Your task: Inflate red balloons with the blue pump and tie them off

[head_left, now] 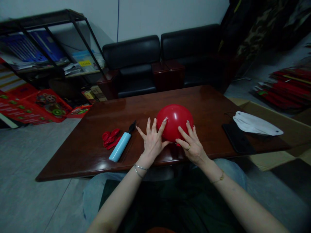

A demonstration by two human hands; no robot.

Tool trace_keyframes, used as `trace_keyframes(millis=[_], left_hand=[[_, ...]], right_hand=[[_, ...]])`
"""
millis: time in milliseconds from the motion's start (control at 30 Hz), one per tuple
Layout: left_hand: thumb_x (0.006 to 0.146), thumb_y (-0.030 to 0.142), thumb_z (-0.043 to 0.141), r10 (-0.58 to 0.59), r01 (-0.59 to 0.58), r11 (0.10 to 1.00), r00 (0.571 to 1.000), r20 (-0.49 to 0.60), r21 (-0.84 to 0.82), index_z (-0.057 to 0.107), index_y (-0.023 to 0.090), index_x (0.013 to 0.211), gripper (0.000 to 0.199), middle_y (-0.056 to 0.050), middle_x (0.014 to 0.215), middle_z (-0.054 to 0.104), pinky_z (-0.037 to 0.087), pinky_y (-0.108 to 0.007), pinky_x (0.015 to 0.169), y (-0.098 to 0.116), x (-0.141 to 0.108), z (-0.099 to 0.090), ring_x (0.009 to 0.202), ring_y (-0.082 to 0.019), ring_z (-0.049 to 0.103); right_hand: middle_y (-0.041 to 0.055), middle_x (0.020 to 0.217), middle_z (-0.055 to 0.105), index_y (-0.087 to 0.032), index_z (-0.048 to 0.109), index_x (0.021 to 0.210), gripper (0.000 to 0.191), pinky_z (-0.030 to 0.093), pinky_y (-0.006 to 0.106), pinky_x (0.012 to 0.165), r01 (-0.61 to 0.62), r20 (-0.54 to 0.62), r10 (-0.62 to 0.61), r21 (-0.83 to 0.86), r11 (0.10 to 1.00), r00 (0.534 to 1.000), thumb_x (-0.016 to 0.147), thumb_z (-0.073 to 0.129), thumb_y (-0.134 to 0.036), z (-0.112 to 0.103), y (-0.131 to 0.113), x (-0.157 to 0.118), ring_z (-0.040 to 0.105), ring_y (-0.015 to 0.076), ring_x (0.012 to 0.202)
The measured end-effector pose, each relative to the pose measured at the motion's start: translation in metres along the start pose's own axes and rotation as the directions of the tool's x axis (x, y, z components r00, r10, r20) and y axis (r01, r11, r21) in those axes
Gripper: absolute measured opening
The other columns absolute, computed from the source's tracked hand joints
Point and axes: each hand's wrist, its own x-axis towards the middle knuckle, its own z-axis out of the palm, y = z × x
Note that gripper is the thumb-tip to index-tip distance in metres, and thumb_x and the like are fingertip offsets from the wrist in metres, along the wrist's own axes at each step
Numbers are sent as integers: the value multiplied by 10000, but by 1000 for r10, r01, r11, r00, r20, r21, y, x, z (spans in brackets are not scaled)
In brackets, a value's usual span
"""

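Note:
An inflated red balloon [175, 119] is over the near middle of the brown table, its knot end toward me. My right hand [193, 147] holds it from the right, fingers curled on its surface and near the knot. On the other side, my left hand [152, 140] has its fingers spread wide, with the index fingertip touching the balloon's left side. Left of that hand lies a light blue balloon pump [119, 148] with a black nozzle. Several deflated red balloons [111, 138] are bunched beside the pump.
The glossy table [80, 142] spans the view in front of my knees. At its right are a white face mask [257, 123] and a dark flat object [236, 138]. Black sofas [133, 58] stand behind it, a shelf [46, 64] at left, an open cardboard box [269, 111] at right.

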Motion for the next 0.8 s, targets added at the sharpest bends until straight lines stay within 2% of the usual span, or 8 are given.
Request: trace_keyframes(millis=[167,300,500,800], left_hand=[[809,610,699,36,-36,999,999,17,-9,150,347,1613,1009,-147,1654,289,-55,-820,1107,19,13,7,1548,-423,149],[804,613,704,73,-72,997,996,42,-41,106,326,1620,1052,-162,1651,287,-37,-816,1116,38,24,16,1548,-419,151],[796,620,711,139,-136,988,990,37,-72,71,288,1626,1099,-180,1667,233,0,-793,1143,74,44,32,1554,-413,129],[804,596,713,200,-195,975,979,45,-105,56,268,1628,1103,-194,1657,251,3,-779,1155,129,69,58,1563,-391,113]], right_hand=[[18,1644,291,-246,620,1180,311,282,799,1139,-12,-11,12,-28,1000,1000,926,579,-73,-13,12,-7,160,389,1539],[37,1620,344,-244,627,1180,309,274,794,1143,-29,4,30,-73,997,1000,922,587,-78,-25,26,-17,164,381,1537],[47,1596,396,-248,633,1177,313,269,784,1147,-42,11,44,-161,986,999,922,581,-75,-45,55,-36,182,377,1531],[93,1571,441,-218,650,1154,266,269,782,1147,-38,40,53,-315,948,998,911,625,-113,-71,93,-65,221,398,1520]])
